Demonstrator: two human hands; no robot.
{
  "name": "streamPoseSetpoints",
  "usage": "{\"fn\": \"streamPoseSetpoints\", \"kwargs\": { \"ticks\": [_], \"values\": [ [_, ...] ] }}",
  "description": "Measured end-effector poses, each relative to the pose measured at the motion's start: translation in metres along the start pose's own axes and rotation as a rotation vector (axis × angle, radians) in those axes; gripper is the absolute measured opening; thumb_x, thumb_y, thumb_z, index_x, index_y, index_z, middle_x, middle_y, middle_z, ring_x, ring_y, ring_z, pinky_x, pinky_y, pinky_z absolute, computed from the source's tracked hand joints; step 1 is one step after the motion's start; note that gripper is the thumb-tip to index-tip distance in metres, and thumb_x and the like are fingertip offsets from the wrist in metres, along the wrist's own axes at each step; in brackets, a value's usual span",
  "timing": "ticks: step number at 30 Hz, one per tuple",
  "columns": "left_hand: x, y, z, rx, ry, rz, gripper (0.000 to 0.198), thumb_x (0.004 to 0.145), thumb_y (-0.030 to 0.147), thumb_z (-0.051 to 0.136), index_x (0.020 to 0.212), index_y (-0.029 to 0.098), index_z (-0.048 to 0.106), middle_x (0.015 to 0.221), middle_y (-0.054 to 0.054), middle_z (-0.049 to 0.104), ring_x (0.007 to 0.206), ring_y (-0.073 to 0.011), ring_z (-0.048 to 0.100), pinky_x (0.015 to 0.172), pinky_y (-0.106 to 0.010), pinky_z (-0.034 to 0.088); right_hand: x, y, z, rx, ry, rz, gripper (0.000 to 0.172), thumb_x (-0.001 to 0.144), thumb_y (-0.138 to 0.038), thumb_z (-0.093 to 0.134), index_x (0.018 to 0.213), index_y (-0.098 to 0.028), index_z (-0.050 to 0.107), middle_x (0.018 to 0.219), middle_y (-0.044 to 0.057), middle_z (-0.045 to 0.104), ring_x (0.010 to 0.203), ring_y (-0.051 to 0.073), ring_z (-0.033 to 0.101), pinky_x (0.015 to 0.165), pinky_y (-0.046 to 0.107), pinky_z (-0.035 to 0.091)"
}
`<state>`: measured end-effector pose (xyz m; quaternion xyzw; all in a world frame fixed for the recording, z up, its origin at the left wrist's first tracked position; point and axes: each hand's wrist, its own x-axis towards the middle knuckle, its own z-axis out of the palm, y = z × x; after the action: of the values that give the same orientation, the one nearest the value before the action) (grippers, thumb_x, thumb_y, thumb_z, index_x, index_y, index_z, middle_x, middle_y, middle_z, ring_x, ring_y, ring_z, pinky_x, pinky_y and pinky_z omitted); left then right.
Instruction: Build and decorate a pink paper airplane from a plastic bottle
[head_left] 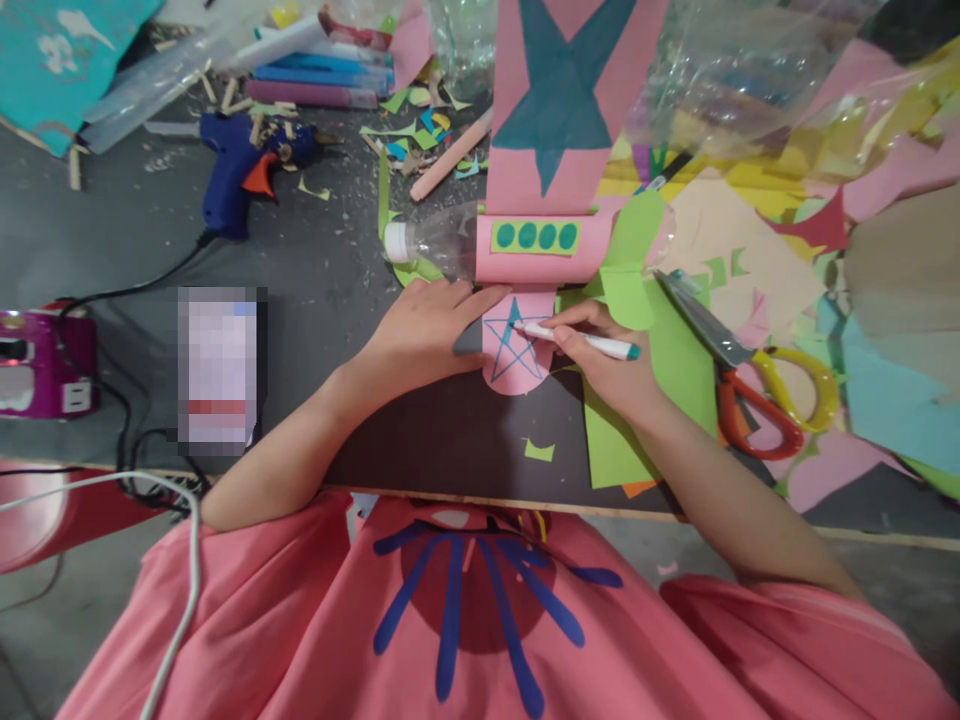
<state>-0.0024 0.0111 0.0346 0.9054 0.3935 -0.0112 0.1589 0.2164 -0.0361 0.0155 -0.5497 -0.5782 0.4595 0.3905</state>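
Observation:
My right hand (604,355) grips a white marker (577,338) with a teal end, its tip on a star outline drawn on a rounded pink paper flap (517,372). The star's top point is filled in with teal. My left hand (427,325) lies with fingers spread, its fingertips touching the flap's left edge. Just beyond the flap is a clear plastic bottle (442,242) on its side, wrapped in a pink paper band (525,268) with a green strip of teal dots. Above it extends a pink sheet with a large teal star (559,100).
Scissors (739,370) with red and yellow handles lie right of my right hand, among paper sheets and scraps. A blue glue gun (229,170) with its cord sits at left, near a blurred phone (219,370). Several markers (322,80) lie at the back.

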Motion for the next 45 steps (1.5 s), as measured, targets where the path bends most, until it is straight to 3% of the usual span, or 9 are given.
{"fn": "streamPoseSetpoints", "kwargs": {
  "ticks": [10, 17, 25, 39, 45],
  "values": [
    [0.0001, -0.0007, 0.0003, -0.017, -0.008, -0.004, 0.064, 0.083, 0.043, 0.06, 0.14, 0.019, 0.041, 0.113, -0.012, 0.062, 0.101, -0.0289, 0.058, 0.08, -0.037, 0.039, 0.0013, 0.0038, 0.0004, 0.026, 0.011, -0.006, 0.013, 0.084, -0.031, 0.062, 0.075, -0.023, 0.067, 0.068, -0.002, 0.067, 0.064, 0.013, 0.064, 0.065, 0.029, 0.055],
    [0.0004, -0.0007, 0.0011, -0.012, -0.003, -0.008, 0.065, 0.083, 0.046, 0.061, 0.139, 0.02, 0.042, 0.109, -0.01, 0.062, 0.099, -0.0277, 0.058, 0.08, -0.035, 0.039, 0.0046, 0.0036, 0.0014, 0.109, 0.1, -0.015, 0.009, 0.082, -0.026, 0.064, 0.073, -0.026, 0.068, 0.065, -0.001, 0.067, 0.057, 0.013, 0.063, 0.057, 0.029, 0.055],
    [-0.0003, -0.0013, 0.0012, 0.003, 0.002, -0.002, 0.064, 0.083, 0.046, 0.06, 0.139, 0.021, 0.041, 0.108, -0.01, 0.063, 0.098, -0.027, 0.058, 0.08, -0.035, 0.039, 0.0032, 0.0019, -0.0001, 0.054, 0.037, -0.016, 0.012, 0.083, -0.032, 0.063, 0.072, -0.026, 0.065, 0.064, -0.002, 0.066, 0.06, 0.014, 0.063, 0.061, 0.03, 0.056],
    [-0.0003, -0.0006, 0.001, -0.002, 0.009, 0.001, 0.062, 0.084, 0.045, 0.059, 0.139, 0.019, 0.042, 0.107, -0.01, 0.063, 0.099, -0.0275, 0.058, 0.08, -0.036, 0.04, 0.0007, -0.0008, -0.0022, 0.007, -0.059, -0.045, 0.016, 0.079, -0.021, 0.062, 0.064, -0.024, 0.064, 0.063, -0.003, 0.068, 0.064, 0.014, 0.066, 0.065, 0.028, 0.055],
    [-0.0003, -0.0011, 0.0012, 0.004, 0.01, 0.003, 0.064, 0.083, 0.046, 0.059, 0.138, 0.02, 0.042, 0.108, -0.01, 0.063, 0.099, -0.0269, 0.058, 0.08, -0.035, 0.04, 0.001, 0.0001, -0.003, -0.011, -0.002, -0.025, 0.015, 0.08, -0.024, 0.061, 0.066, -0.026, 0.066, 0.06, -0.003, 0.067, 0.059, 0.014, 0.064, 0.06, 0.03, 0.055]
  ]
}}
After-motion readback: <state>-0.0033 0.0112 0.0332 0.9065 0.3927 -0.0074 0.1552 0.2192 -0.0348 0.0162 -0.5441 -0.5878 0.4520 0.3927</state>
